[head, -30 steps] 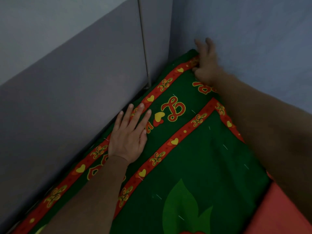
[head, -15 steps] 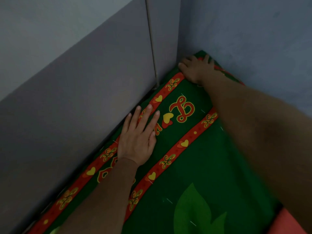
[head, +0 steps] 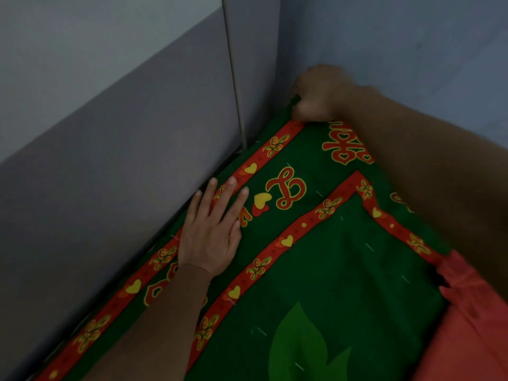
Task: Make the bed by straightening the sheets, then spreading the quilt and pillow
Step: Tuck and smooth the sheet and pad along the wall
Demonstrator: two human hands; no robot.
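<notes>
Grey walls [head: 110, 133] meet in a corner; the green sheet [head: 343, 270] lies spread right into it, pinkish cloth [head: 472, 325] at its lower right. Left hand [head: 211, 237] rests flat on the red border, fingers straight. Right hand [head: 319, 94] is curled at the far corner, too blurry to tell if it's gripping.

Both arms on my feed are bare up to the frame's edge. The left hand [head: 209, 237] is slim, with long fingers and short, rounded nails that catch the light; a faint crease marks its wrist. The left forearm [head: 154, 325] is lean. The right forearm [head: 439, 188] fills far more of the frame, and the right hand [head: 319, 94] is too blurred for detail.
</notes>
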